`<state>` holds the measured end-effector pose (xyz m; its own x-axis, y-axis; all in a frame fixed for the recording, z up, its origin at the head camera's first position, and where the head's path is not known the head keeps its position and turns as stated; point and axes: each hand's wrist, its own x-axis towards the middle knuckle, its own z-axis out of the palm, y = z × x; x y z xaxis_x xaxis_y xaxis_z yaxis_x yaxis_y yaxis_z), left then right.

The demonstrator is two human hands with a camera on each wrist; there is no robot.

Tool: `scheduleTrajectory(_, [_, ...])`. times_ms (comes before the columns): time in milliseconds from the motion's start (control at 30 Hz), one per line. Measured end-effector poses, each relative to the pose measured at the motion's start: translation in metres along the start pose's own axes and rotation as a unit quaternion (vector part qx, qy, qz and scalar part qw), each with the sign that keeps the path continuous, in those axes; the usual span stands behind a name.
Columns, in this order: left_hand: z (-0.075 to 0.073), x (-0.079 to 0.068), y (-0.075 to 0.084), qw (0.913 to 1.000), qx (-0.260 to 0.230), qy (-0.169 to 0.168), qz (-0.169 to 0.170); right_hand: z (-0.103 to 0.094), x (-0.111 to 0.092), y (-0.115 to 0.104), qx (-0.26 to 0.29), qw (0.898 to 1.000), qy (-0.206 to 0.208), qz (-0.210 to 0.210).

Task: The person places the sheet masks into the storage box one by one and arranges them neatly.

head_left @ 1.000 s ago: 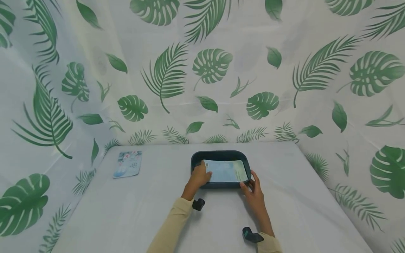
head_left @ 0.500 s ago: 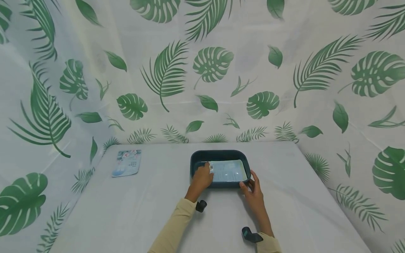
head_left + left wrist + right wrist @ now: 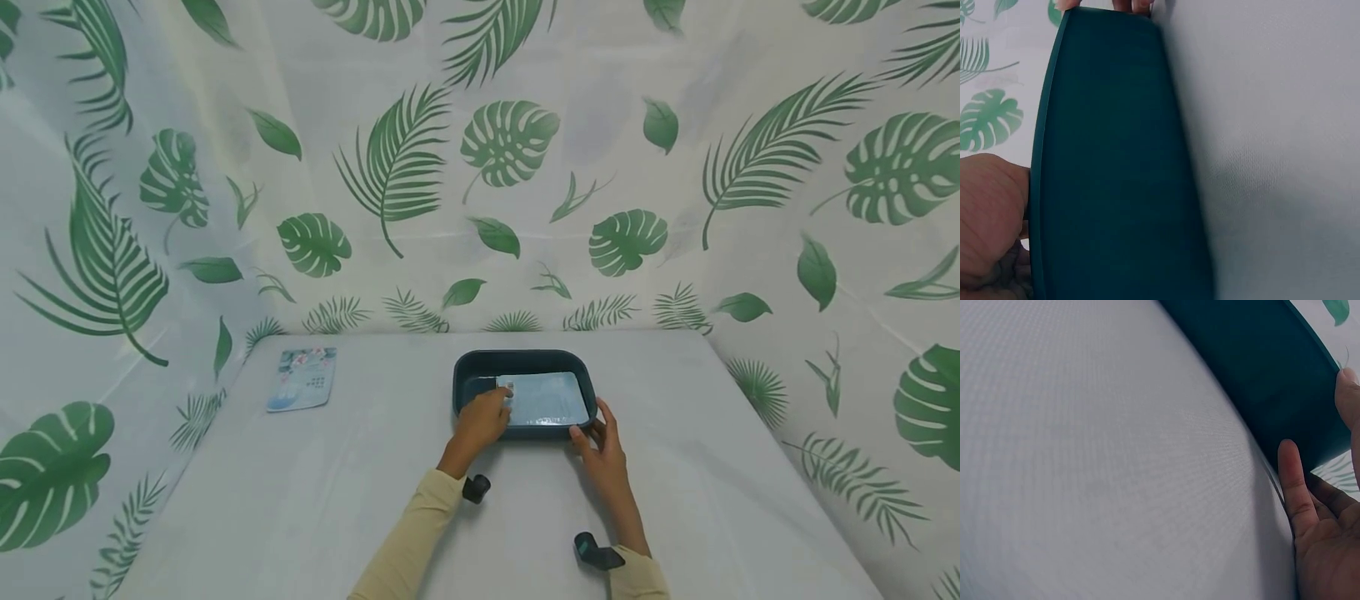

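A dark teal tray (image 3: 525, 360) with rounded corners stands on the table. Inside it lies a flat pale-blue packet (image 3: 543, 398), toward the tray's right end. My left hand (image 3: 480, 421) reaches over the tray's front wall and pinches the packet's left end. In the left wrist view, that wall hides the fingertips of the left hand (image 3: 991, 219). At the front right corner my right hand (image 3: 603, 454) grips the tray, thumb near the front rim and the other fingers round the side. The right wrist view shows the right hand (image 3: 1325, 531) against the tray's corner (image 3: 1285, 425).
Another flat packet (image 3: 302, 381), pale blue with a flower print, lies at the table's back left. The white table (image 3: 337, 500) ends at a leaf-printed curtain (image 3: 420, 275) behind and at both sides.
The packet in the tray has shifted slightly right and lies lower. My left hand has moved right with it, dipping farther into the tray. The right hand keeps its grip on the corner.
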<state>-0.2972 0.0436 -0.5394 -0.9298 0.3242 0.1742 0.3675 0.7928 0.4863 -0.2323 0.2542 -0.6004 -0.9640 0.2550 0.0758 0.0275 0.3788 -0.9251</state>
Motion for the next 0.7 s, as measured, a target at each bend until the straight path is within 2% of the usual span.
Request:
scheduleTrajectory(200, [0.0002,0.0009,0.0011,0.9994,-0.008,0.008,-0.033,0.0005,0.0001,0.0007,-0.002,1.0,0.004,-0.001])
scheduleTrajectory(467, [0.0015,0.0004,-0.0022,0.9996,-0.022,0.016,-0.01,0.0001,0.0003,0.0035,0.007,1.0,0.001,-0.012])
scheduleTrajectory(700, [0.0019,0.0006,-0.0023,0.9994,-0.03,0.011,-0.015,-0.0008,-0.0013,0.0013,0.004,1.0,-0.001,-0.011])
